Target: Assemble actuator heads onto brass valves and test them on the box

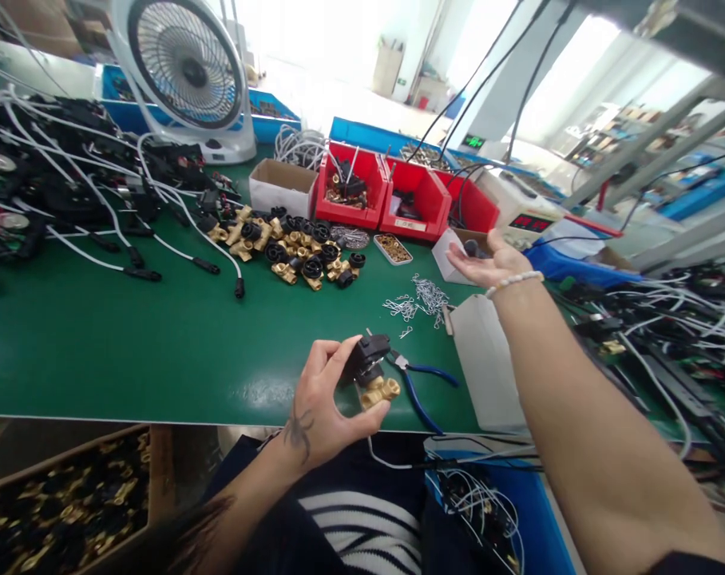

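My left hand [332, 391] grips a black valve actuator [367, 357] with a brass valve body [379, 393] at its lower end, just over the table's front edge. A white cable [386, 461] hangs below it. Beside the held part lie blue-handled pliers [419, 375], jaws pointing toward it. My right hand [491, 259] reaches over a small white box [449, 255], palm turned up and fingers stretched apart. Dark round parts [473, 247] show by its fingers; whether the hand touches them is unclear.
Silver spring clips [428, 295] lie on the green table [219, 351] near a tray of brass bits [393, 248]. Behind stand brass fittings [303, 243], red bins [351, 208] and a fan [188, 72]. A white box [488, 359] stands under my right forearm. Cabled units crowd both sides.
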Tool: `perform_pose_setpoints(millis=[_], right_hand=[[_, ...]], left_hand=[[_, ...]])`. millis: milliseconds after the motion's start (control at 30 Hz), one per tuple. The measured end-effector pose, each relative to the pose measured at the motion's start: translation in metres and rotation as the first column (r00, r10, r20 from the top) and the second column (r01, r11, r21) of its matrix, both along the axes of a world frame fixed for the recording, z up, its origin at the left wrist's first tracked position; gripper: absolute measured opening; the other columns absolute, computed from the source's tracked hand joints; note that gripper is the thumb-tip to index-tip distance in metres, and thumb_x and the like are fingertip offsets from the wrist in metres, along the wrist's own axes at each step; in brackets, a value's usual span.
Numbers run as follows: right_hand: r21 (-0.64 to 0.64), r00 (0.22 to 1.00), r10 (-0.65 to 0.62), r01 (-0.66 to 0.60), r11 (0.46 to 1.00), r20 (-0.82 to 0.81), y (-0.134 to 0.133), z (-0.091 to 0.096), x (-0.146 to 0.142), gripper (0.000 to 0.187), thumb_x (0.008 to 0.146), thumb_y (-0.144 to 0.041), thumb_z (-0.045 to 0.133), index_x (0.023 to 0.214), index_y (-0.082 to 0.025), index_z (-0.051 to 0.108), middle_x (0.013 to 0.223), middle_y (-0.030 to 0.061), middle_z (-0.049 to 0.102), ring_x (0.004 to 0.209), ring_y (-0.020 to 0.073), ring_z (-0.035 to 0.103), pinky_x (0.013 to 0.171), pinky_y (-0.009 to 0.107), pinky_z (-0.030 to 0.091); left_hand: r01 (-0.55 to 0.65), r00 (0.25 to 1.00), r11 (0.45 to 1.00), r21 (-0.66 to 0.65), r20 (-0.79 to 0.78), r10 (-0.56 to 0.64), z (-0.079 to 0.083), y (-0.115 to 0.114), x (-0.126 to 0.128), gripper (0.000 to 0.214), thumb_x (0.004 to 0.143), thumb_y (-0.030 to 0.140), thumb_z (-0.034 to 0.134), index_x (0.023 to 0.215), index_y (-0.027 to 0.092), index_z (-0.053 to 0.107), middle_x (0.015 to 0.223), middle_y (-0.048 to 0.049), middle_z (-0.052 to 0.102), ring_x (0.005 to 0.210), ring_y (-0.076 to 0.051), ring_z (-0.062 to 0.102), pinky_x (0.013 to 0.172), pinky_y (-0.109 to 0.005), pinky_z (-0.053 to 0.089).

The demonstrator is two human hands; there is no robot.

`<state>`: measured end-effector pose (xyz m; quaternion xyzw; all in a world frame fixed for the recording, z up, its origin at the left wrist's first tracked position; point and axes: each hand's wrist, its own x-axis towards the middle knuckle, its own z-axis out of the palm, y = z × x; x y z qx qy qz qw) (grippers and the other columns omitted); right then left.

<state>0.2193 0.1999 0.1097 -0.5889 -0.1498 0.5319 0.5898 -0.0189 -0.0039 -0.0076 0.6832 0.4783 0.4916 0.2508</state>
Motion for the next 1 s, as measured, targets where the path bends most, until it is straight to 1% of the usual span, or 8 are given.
perform_pose_setpoints(millis=[133, 267, 467, 533, 600, 733, 900, 1000], right_hand=[[0.088, 0.999, -0.041, 0.041, 0.995, 0.004, 0.001, 0.008, -0.01, 0.031, 0.101, -0.003, 0.033, 0.075, -0.016, 0.046, 0.067, -0.005, 0.047, 0.046, 0.0049, 0.044, 0.043, 0.014, 0.045], [0.277, 0.996, -0.078, 0.062, 0.959, 0.046, -0.046, 0.024, -0.029, 0.035, 0.098, 0.002, 0.031, 0.071, -0.017, 0.042, 0.062, -0.0057, 0.046, 0.051, 0.0046, 0.045, 0.052, 0.016, 0.049], [0.56, 0.899, -0.06, -0.218, 0.799, 0.435, -0.131, 0.032, -0.022, 0.029, 0.103, -0.036, 0.046, 0.087, -0.015, 0.059, 0.056, -0.0041, 0.047, 0.041, 0.0077, 0.037, 0.042, 0.021, 0.035], [0.46, 0.776, 0.01, -0.384, 0.8, 0.63, -0.16, 0.026, -0.009, 0.027, 0.093, -0.046, 0.061, 0.092, -0.019, 0.061, 0.056, -0.0043, 0.047, 0.043, 0.0097, 0.039, 0.043, 0.023, 0.037], [0.158, 0.541, 0.174, -0.512, 0.844, 0.823, -0.188, 0.017, 0.003, 0.031, 0.086, -0.054, 0.066, 0.092, -0.023, 0.064, 0.057, -0.0033, 0.048, 0.044, 0.0116, 0.041, 0.041, 0.023, 0.034], [-0.283, 0.125, 0.432, -0.591, 0.755, 0.893, -0.23, -0.006, 0.015, 0.044, 0.089, -0.062, 0.052, 0.071, -0.023, 0.064, 0.053, 0.0013, 0.05, 0.043, 0.017, 0.046, 0.037, 0.027, 0.034], [-0.299, -0.008, 0.375, -0.617, 0.728, 0.927, -0.243, -0.014, 0.014, 0.043, 0.09, -0.057, 0.053, 0.063, -0.024, 0.056, 0.051, 0.0, 0.051, 0.043, 0.0176, 0.05, 0.039, 0.028, 0.039], [-0.094, 0.146, 0.221, -0.59, 0.802, 0.964, -0.245, -0.007, 0.012, 0.038, 0.093, -0.056, 0.051, 0.074, -0.024, 0.06, 0.054, -0.0007, 0.055, 0.041, 0.0149, 0.05, 0.037, 0.025, 0.039]], left_hand=[[0.004, 1.0, 1.0, -0.007, 0.004, -0.004, -0.003, -0.002, -0.001, 0.066, 0.074, 0.033, 0.07, 0.134, 0.017, 0.048, 0.11, -0.0075, 0.05, 0.094, -0.019, 0.057, 0.084, -0.034, 0.055], [0.019, 1.0, 1.0, 0.015, 0.014, -0.019, -0.003, -0.001, 0.0, 0.067, 0.073, 0.033, 0.07, 0.134, 0.014, 0.049, 0.109, -0.0083, 0.05, 0.096, -0.019, 0.056, 0.086, -0.034, 0.054], [0.039, 0.999, 0.999, -0.006, 0.03, -0.039, -0.001, 0.001, 0.0, 0.068, 0.073, 0.033, 0.071, 0.134, 0.012, 0.05, 0.109, -0.0083, 0.05, 0.096, -0.019, 0.056, 0.087, -0.033, 0.054], [0.05, 0.998, 0.998, -0.031, 0.04, -0.049, -0.001, 0.001, -0.001, 0.069, 0.072, 0.034, 0.071, 0.134, 0.014, 0.049, 0.11, -0.008, 0.049, 0.098, -0.02, 0.055, 0.089, -0.034, 0.053], [0.059, 0.997, 0.997, -0.053, 0.061, -0.056, -0.001, 0.001, -0.001, 0.068, 0.072, 0.033, 0.071, 0.135, 0.017, 0.049, 0.111, -0.0074, 0.049, 0.099, -0.02, 0.055, 0.091, -0.036, 0.052], [0.078, 0.993, 0.993, -0.087, 0.094, -0.069, 0.001, 0.001, -0.003, 0.067, 0.072, 0.033, 0.071, 0.134, 0.022, 0.05, 0.109, -0.0062, 0.049, 0.098, -0.021, 0.055, 0.092, -0.039, 0.052], [0.086, 0.993, 0.993, -0.075, 0.091, -0.079, 0.003, 0.002, -0.004, 0.067, 0.072, 0.033, 0.071, 0.134, 0.018, 0.051, 0.108, -0.007, 0.049, 0.097, -0.021, 0.055, 0.09, -0.039, 0.053], [0.082, 0.994, 0.994, -0.073, 0.084, -0.076, 0.003, 0.003, -0.003, 0.066, 0.073, 0.033, 0.07, 0.134, 0.017, 0.051, 0.109, -0.0075, 0.049, 0.097, -0.02, 0.054, 0.091, -0.039, 0.053]])
